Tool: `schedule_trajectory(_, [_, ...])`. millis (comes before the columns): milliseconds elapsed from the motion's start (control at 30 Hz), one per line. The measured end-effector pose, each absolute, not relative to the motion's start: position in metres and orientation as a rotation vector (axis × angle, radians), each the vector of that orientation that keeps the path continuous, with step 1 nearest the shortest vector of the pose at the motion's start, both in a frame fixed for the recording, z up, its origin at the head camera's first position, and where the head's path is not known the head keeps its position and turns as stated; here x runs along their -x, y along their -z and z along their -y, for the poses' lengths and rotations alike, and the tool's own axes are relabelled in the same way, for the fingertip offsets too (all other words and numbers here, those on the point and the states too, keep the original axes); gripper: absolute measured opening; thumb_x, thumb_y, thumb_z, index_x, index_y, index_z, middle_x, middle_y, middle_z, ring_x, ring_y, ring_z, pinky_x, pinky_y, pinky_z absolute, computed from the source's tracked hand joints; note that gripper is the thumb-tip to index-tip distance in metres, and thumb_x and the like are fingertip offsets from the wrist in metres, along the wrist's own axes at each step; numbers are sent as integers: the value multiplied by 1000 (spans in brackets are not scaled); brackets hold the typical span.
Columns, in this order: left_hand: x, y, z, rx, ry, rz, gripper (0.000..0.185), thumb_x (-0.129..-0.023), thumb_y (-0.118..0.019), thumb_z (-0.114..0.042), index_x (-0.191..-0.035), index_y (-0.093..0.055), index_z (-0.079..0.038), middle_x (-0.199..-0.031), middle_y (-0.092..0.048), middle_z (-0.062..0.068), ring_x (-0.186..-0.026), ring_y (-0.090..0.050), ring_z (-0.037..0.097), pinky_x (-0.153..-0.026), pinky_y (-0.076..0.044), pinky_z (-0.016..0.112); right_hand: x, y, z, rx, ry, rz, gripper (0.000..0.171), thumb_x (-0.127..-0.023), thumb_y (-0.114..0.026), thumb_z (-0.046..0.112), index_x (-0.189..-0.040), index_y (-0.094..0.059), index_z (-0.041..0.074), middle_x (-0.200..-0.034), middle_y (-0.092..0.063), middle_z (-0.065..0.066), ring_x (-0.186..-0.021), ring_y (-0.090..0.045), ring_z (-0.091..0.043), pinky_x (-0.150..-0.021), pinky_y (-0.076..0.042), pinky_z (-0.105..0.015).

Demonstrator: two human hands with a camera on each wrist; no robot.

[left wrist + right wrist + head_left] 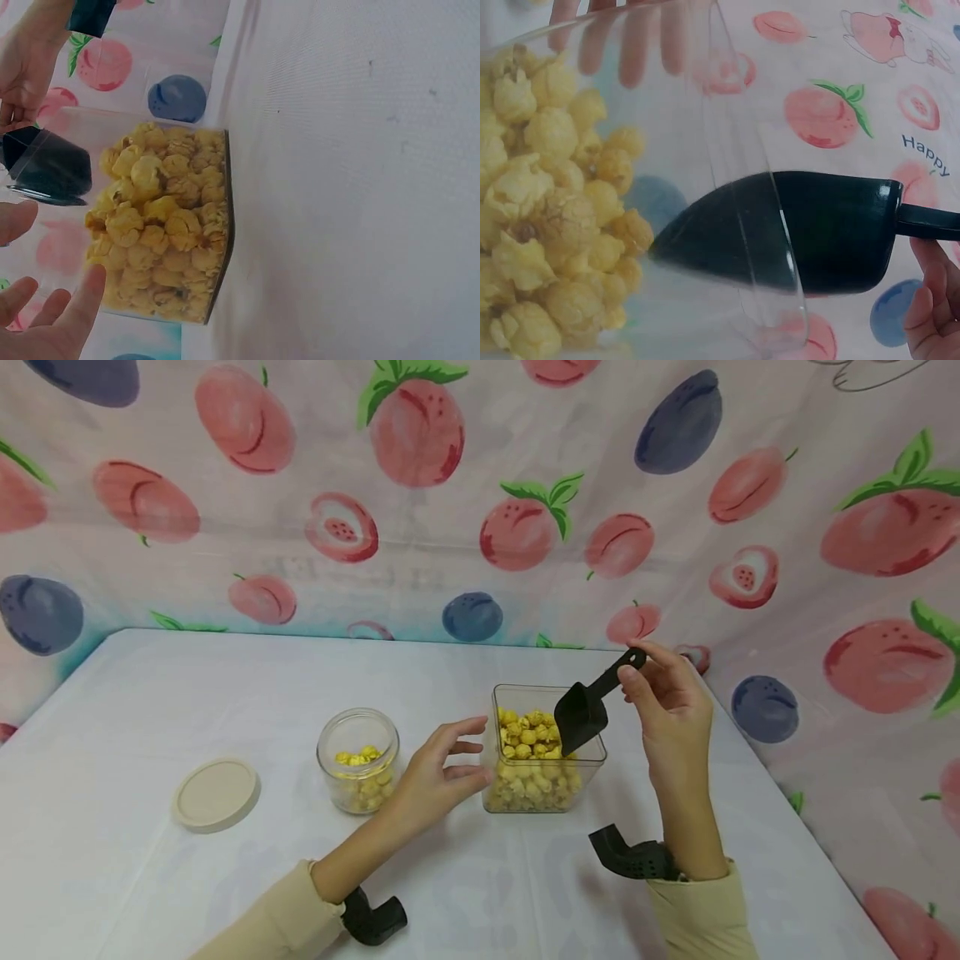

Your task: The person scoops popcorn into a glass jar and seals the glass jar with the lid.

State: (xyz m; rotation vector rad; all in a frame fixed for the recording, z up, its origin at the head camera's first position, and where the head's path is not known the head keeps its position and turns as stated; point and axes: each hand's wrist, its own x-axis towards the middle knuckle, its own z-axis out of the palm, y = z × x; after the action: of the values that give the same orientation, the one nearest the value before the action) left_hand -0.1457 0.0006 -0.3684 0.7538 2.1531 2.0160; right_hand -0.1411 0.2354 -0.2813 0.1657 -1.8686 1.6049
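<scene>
The right hand (671, 706) pinches the black scoop (581, 717) near its handle's end; the blade hangs below and inward of that hand, its tip inside the square clear container (546, 762) of popcorn (527, 737). The scoop is probably light, stiff plastic; a grip closer to the blade should steady it against twisting. The left hand (435, 774) spreads loosely, holding nothing, beside the container's near wall; contact is unclear. That smooth-looking container may slide, so bracing it low seems wise; popcorn looks light and crushable.
</scene>
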Motion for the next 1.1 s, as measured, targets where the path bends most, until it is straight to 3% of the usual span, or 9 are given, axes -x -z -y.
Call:
schedule_trajectory(200, [146,370,-2,-730,-1996,-2156,62,-83,-68,-6,-138,-41,-9,-137,-41,11,-117,-51,30,-88,-52,25,140,283,-230,-199,-1362,2081,29,-89,-62,11,-118,-63,9,-84,-57,9,-75,-53,-10,-67,-47,-15])
schedule_trajectory(567, [147,370,-4,-719,-1993,-2169,61,-82,-69,-6,-137,-42,-10,-135,-43,11,-114,-52,27,-86,-53,24,142,288,-223,-333,-1170,2212,31,-88,-62,7,-119,-63,11,-88,-63,-7,-75,-54,-5,-69,-45,-11])
schedule_trajectory(833, [150,373,-4,-736,-1984,-2182,61,-82,-69,-8,-137,-42,-13,-135,-43,9,-112,-53,26,-86,-52,25,147,296,-223,-403,-898,2367,31,-86,-66,10,-116,-63,11,-82,-62,-5,-68,-46,-8,-57,-36,-17])
schedule_trajectory(1100, [151,372,-3,-739,-1985,-2169,61,-83,-69,-9,-137,-42,-13,-136,-43,8,-112,-54,26,-87,-52,25,148,297,-223,-414,-831,2442,30,-84,-68,10,-113,-61,6,-78,-62,-5,-67,-45,-10,-61,-42,-24])
